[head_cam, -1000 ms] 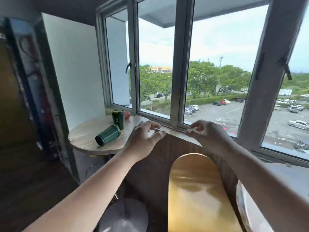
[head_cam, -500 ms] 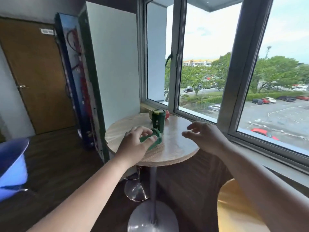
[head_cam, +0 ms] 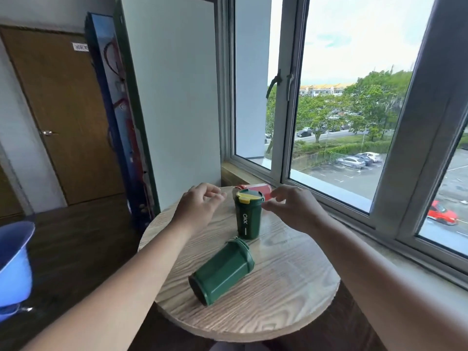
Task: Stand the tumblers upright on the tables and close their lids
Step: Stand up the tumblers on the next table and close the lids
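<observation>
Partly hidden red tumbler point(head_cam: 260, 190) behind.

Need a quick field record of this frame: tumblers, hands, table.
table: round wooden table by the window
upright tumbler: green, standing, yellow lid flap raised
lying tumbler: green, on its side
red tumbler: behind the upright one, on its side
left hand: empty, above table
right hand: empty, fingertips near upright tumbler's lid
</observation>
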Demonstrator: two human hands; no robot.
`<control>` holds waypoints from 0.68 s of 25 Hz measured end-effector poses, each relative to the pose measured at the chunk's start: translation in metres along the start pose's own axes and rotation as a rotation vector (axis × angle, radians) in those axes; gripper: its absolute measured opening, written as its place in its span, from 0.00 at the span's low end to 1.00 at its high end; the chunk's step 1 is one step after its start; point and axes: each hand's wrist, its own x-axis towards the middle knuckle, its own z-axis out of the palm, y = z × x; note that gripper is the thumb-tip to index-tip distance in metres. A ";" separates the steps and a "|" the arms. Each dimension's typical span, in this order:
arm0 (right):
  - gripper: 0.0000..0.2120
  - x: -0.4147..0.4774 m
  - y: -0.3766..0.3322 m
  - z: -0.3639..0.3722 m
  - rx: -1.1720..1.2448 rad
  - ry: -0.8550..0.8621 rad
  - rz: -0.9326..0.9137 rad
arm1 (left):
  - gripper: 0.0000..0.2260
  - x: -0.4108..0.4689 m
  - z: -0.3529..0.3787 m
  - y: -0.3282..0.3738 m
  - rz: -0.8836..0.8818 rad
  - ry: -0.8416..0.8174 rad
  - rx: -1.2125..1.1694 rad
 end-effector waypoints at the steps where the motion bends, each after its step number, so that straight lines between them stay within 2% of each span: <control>1: 0.22 0.010 0.000 0.006 -0.017 0.002 -0.004 | 0.11 0.017 0.006 -0.005 -0.021 -0.008 0.000; 5: 0.25 0.033 -0.004 0.033 -0.106 0.001 -0.067 | 0.15 0.084 0.031 -0.035 -0.104 -0.068 0.002; 9: 0.29 0.038 -0.005 0.054 -0.262 0.018 -0.146 | 0.22 0.142 0.061 -0.058 -0.113 -0.163 0.035; 17: 0.24 0.040 -0.002 0.069 -0.275 0.065 -0.089 | 0.36 0.206 0.124 -0.099 -0.051 -0.411 0.084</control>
